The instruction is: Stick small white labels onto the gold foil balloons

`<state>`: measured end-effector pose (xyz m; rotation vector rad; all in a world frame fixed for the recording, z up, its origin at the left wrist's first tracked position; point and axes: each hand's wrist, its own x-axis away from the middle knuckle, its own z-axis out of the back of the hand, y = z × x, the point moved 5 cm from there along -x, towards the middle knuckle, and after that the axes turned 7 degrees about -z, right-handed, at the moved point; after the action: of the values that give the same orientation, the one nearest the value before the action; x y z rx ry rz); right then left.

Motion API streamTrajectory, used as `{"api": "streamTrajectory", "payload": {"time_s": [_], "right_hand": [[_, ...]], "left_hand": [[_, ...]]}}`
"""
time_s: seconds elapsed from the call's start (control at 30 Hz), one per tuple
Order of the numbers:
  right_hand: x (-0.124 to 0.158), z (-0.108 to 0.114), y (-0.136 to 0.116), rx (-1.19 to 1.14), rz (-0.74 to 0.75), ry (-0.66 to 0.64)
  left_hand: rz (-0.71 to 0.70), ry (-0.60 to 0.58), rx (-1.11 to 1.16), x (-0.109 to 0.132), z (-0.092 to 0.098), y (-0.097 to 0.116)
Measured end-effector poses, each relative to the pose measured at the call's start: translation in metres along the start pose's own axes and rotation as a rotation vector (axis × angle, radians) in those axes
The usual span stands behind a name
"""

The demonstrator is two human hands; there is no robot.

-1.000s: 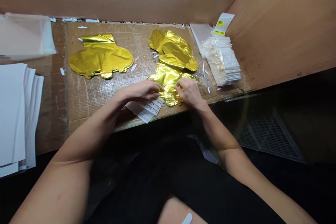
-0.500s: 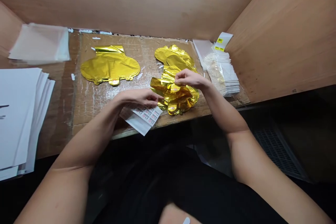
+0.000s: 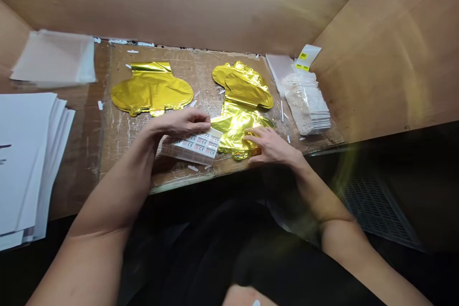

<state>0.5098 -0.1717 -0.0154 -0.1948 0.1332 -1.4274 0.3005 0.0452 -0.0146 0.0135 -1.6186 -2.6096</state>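
My left hand (image 3: 188, 122) pinches a sheet of printed stickers (image 3: 199, 144) with CE marks, held over the front of the table. My right hand (image 3: 267, 145) rests with fingers apart on the front part of a gold foil balloon (image 3: 234, 126), which lies flat. Behind that part, more gold foil balloons (image 3: 244, 83) lie folded on each other. To the left is another flat stack of gold foil balloons (image 3: 152, 88), its upper end folded over.
White paper sheets (image 3: 25, 153) are piled at the left, with clear plastic bags (image 3: 53, 60) behind them. A bundle of white cards in clear plastic (image 3: 308, 100) lies at the right, near yellow labels (image 3: 304, 60). Wooden walls (image 3: 179, 5) enclose the table's back and sides.
My right hand has moved down and opened onto the foil. The front balloon, crumpled before, now lies flatter. My left hand has risen slightly with the sticker sheet, which has turned.
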Motion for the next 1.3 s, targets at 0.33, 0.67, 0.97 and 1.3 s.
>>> {"api": "streamTrajectory", "payload": {"time_s": [0.33, 0.67, 0.97, 1.3], "right_hand": [[-0.014, -0.035, 0.015, -0.001, -0.151, 0.165], [-0.047, 0.003, -0.012, -0.577, -0.247, 0.351], [-0.059, -0.012, -0.019, -1.047, -0.324, 0.211], [-0.049, -0.001, -0.023, -1.008, -0.419, 0.220]], "left_hand": [[0.042, 0.047, 0.113, 0.005, 0.008, -0.004], [-0.058, 0.332, -0.021, -0.017, -0.017, -0.001], [-0.021, 0.198, 0.113, -0.008, -0.008, -0.012], [-0.010, 0.346, 0.284, -0.011, -0.009, -0.020]]}}
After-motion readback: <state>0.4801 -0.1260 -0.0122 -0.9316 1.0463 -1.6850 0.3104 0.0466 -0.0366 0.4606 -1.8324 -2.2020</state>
